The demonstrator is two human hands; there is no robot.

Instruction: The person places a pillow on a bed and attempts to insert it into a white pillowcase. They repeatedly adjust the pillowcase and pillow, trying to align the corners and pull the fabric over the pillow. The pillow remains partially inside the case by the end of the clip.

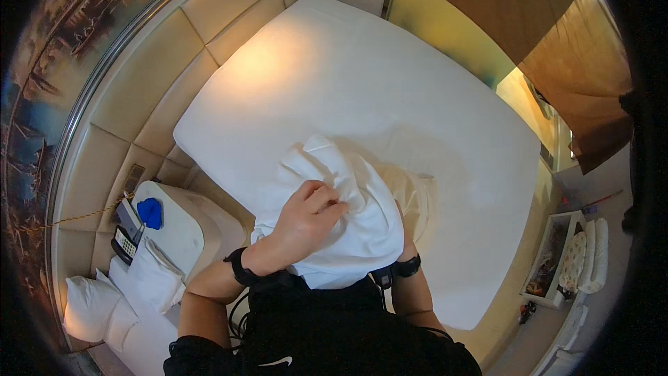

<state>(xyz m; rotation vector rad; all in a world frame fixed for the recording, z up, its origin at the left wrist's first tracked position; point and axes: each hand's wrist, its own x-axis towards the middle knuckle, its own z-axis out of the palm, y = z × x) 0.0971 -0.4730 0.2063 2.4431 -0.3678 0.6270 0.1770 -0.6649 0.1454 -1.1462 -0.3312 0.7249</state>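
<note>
A bunched white cloth (373,230) is gathered in front of my torso, over the near side of the bed. My left hand (308,219) lies on top of it, fingers curled and pinching its folds. At the cloth's right edge is my right hand (407,248); the fabric covers its fingers, so its grip is hidden. Cream-coloured fabric (420,203) hangs out past the white folds on the right. Beneath all this, a smooth white sheet (417,99) covers the mattress. Each wrist wears a black band.
A padded headboard wall (151,73) borders the bed. Left of me, a white bedside cabinet (180,214) carries a blue cloth (150,213) and a telephone (125,243). White pillows (94,308) lie at lower left. A white glass-topped table (548,261) and folded bedding (589,256) are at right.
</note>
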